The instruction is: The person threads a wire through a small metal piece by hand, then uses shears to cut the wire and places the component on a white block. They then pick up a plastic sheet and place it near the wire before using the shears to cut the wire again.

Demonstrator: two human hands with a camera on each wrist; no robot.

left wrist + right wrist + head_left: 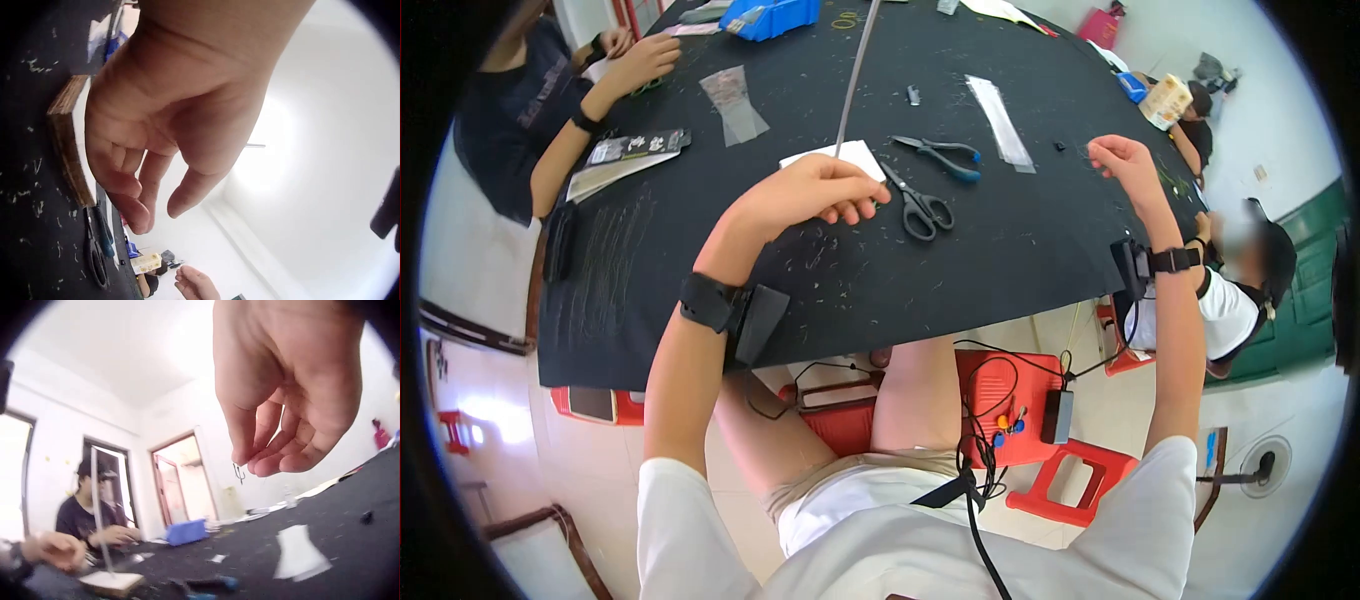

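Observation:
My right hand [1128, 168] is raised over the right side of the black table. Its thumb and fingertips pinch a tiny dark forked piece, like bent wire [239, 474]; its kind is too small to tell. My left hand [805, 195] hovers palm down in front of a white-topped wooden block [74, 147], fingers loosely bent, thumb apart, holding nothing. From the block rises a thin upright rod [857, 80], its foot partly hidden behind the left hand. Black-handled scissors [916, 205] lie just right of that hand, with blue-tipped pliers [940, 150] beyond them.
Clear plastic packets [1000, 122] lie on the black table [820, 320], along with a small dark bit [1059, 146] and scattered scraps. A blue bin [775, 18] stands at the back. Other people sit left and right. Red stools [1010, 375] and cables are below the table's front edge.

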